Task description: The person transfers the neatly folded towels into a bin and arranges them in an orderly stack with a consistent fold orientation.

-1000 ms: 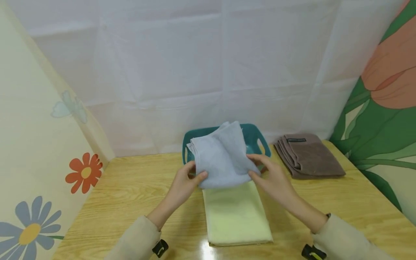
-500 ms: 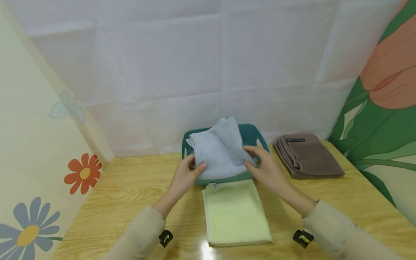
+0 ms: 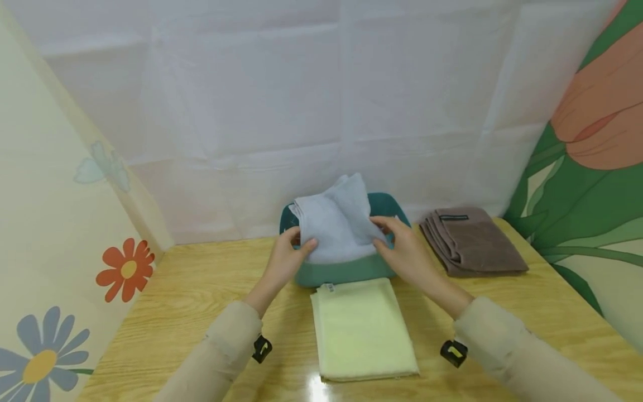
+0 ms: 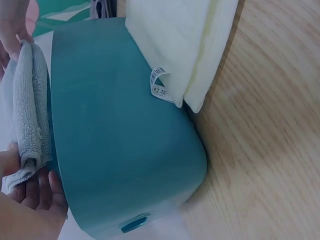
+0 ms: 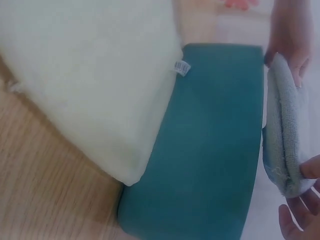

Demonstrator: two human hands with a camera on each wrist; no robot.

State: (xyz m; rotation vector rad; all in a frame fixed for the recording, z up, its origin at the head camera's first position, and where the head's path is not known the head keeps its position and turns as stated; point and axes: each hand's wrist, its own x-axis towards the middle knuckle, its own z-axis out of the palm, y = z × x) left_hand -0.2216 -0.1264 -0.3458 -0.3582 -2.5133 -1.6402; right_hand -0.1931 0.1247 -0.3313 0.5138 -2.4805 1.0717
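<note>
A folded light blue towel is held between both hands, over the open top of a teal plastic basket. My left hand grips its left edge, thumb on top and fingers beneath. At the right edge, my right hand pinches it in the same way. In the left wrist view the towel's folded layers show right at the basket's rim. A folded pale yellow towel lies on the table in front of the basket, its small white tag against the basket wall.
A folded brown towel lies on the wooden table to the right of the basket. A white sheet hangs behind the table. Panels painted with flowers stand on the left and right.
Both hands have carried the light blue towel away from me and over the basket. The basket's front wall and the yellow towel's tag have come into view. The brown and yellow towels stay put.
</note>
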